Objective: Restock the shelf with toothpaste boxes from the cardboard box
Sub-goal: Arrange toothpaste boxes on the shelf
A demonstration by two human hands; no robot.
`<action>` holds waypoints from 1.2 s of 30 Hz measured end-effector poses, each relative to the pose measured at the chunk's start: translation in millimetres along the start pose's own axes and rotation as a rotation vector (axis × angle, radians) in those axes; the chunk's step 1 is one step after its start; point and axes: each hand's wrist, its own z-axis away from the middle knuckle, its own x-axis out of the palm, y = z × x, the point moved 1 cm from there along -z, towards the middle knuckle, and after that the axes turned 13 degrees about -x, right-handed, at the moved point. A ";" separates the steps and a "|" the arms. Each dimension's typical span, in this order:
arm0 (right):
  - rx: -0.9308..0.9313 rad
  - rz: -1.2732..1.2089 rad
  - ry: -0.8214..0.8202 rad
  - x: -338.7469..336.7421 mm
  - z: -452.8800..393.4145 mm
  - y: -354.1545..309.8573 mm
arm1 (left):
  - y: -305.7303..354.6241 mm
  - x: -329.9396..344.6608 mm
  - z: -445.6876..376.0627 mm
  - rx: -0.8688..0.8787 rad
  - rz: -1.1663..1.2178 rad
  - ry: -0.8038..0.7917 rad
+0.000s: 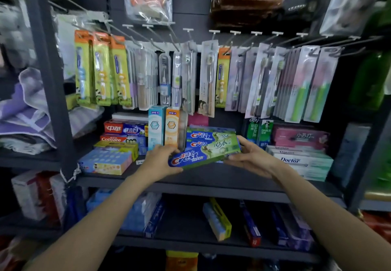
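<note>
Both hands are up at the dark shelf (pixel 211 177), gripping one green and blue Crest toothpaste box (pixel 204 156) by its ends. The left hand (pixel 159 160) wraps the blue end, fingers curled over the top edge and thumb under the front. The right hand (pixel 251 156) clasps the green end, fingers along the far side and thumb pressed on the near edge. The box lies lengthwise between them, tilted so the right end sits higher, held just above the bare shelf board.

Directly behind the held box, touching or nearly touching it, is a stack of matching Crest boxes (pixel 209 138) lying flat. Just beyond the left hand stand two upright boxes, one pale blue (pixel 156 126) and one orange (pixel 172 126). Further left of that hand lie flat Colgate and red-labelled boxes (pixel 123 133), with a yellow box (pixel 118 147) and a blue and yellow carton (pixel 105 161) in front of them. To the right of the right hand sit white Doctor boxes (pixel 300 160), with pink boxes (pixel 300 136) and green Darlie boxes (pixel 259 132) behind them.

Above both hands, packaged toothbrushes (pixel 209 78) hang in a row from pegs. Below the forearms, a lower shelf (pixel 190 241) holds more boxes lying at angles.
</note>
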 end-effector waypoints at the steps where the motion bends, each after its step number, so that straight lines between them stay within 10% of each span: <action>1: 0.012 0.029 0.034 -3.2 -2.5 -0.5 | 4.9 -1.2 -2.9 -0.001 -0.056 0.055; 8: 0.233 0.704 0.104 -28.5 -19.5 20.0 | 13.0 21.1 -18.9 -0.159 -0.037 -0.015; 13: 0.277 0.558 0.153 -40.1 -27.0 41.4 | -1.4 59.2 -30.2 -0.341 0.167 -0.139; 22: 0.012 0.620 0.400 -85.7 -84.2 54.4 | 22.2 70.0 -96.0 -0.362 0.561 0.197; 36: 0.086 0.660 0.626 -94.6 -113.8 112.2 | 5.9 126.1 -150.6 -0.475 0.540 0.120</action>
